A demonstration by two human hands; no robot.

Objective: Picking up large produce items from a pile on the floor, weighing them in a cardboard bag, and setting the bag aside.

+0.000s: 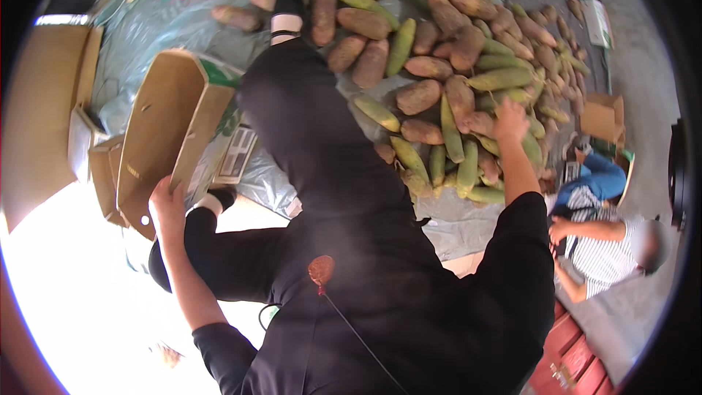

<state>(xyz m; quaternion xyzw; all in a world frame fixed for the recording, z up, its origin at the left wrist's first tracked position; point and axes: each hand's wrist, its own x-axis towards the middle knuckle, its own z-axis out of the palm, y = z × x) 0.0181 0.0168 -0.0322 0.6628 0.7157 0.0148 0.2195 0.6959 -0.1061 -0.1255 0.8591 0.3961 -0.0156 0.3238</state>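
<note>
At the left, my left hand (pixel 168 208) grips the near rim of an open cardboard box (pixel 157 124) that has green and white printing outside. The part of the box in view shows bare brown inner walls. My right hand (pixel 512 121) is down in a pile of long vegetables, its fingers bent over a green one (pixel 510 95) that they partly cover. Around it lie other smooth green vegetables (pixel 451 132) and thick, earthy reddish-brown ones (pixel 461 99), shaped like large roots.
The pile spreads over a grey-blue plastic sheet (pixel 197 33). My leg (pixel 314 117) stretches between box and pile. More cardboard (pixel 44 102) stands far left. At the right sit another person in a striped shirt (pixel 592 249), a small open carton (pixel 603 117) and red crates (pixel 567 347).
</note>
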